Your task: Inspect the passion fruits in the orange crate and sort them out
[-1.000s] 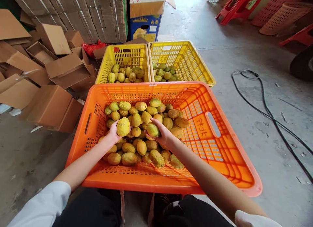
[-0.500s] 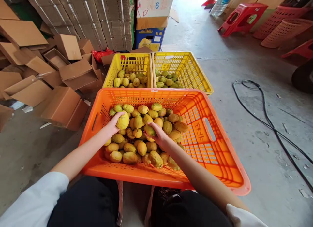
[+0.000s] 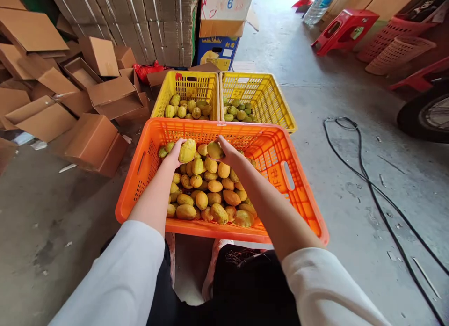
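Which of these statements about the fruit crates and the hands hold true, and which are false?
1. Each hand holds one fruit. True: the left hand grips a yellow fruit, the right hand another fruit.
2. The orange crate is empty. False: it holds many fruits.
3. Two yellow crates stand behind the orange crate. True.
4. The yellow crates hold cardboard. False: they hold greenish fruits.
5. A black cable lies on the floor. True.

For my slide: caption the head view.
Both hands, left and right, each hold a fruit over the orange crate.
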The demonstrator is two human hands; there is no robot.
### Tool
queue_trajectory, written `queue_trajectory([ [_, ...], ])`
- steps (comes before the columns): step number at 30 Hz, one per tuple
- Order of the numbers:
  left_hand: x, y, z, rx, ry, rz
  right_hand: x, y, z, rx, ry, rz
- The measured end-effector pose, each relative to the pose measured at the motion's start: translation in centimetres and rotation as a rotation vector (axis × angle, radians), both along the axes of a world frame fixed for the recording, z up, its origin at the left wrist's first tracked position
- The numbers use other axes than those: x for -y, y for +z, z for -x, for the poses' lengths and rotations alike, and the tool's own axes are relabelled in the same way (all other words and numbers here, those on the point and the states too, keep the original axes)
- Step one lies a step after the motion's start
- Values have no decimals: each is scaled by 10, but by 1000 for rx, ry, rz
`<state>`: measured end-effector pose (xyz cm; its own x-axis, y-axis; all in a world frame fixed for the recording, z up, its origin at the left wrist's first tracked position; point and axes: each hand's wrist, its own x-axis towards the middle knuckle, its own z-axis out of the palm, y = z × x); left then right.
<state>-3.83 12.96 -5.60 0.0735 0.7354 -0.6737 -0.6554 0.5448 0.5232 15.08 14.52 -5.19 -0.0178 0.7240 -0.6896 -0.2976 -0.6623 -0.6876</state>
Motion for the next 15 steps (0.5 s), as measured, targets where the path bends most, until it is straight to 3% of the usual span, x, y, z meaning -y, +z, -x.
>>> queue_trajectory([
  [3, 17, -2, -2, 85, -7, 9, -3, 7, 3, -151, -32, -47],
  [6, 20, -4, -16, 173, -6, 35, 2, 2, 6, -227, -65, -79],
  [11, -5, 1, -39, 197, -23, -96, -8, -4, 9, -331, -260, -182],
  [15, -27, 10, -37, 159, 43, -182, -25, -3, 9, -472, -346, -237],
])
